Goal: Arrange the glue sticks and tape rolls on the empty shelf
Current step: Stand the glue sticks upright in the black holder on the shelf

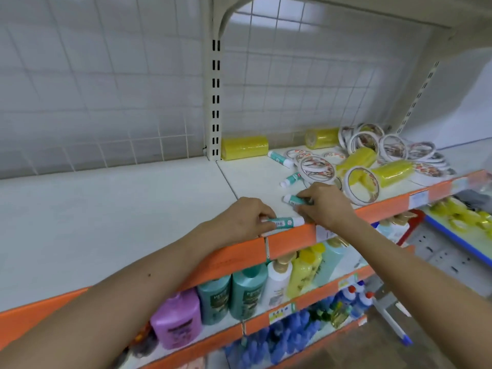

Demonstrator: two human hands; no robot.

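A teal-and-white cylindrical glue stick [283, 222] is being pinched by the curled fingers of the left hand [247, 217]. It is lying on its side at the front edge of the white metal shelf [119, 222], above the orange price strip [290, 239]. A second teal-and-white glue stick [292, 199] is being gripped by the right hand [328, 205] just behind it. Further back, white printed tape rolls [394, 147] are being shown heaped among yellow wrapped cylindrical packs [245, 147].
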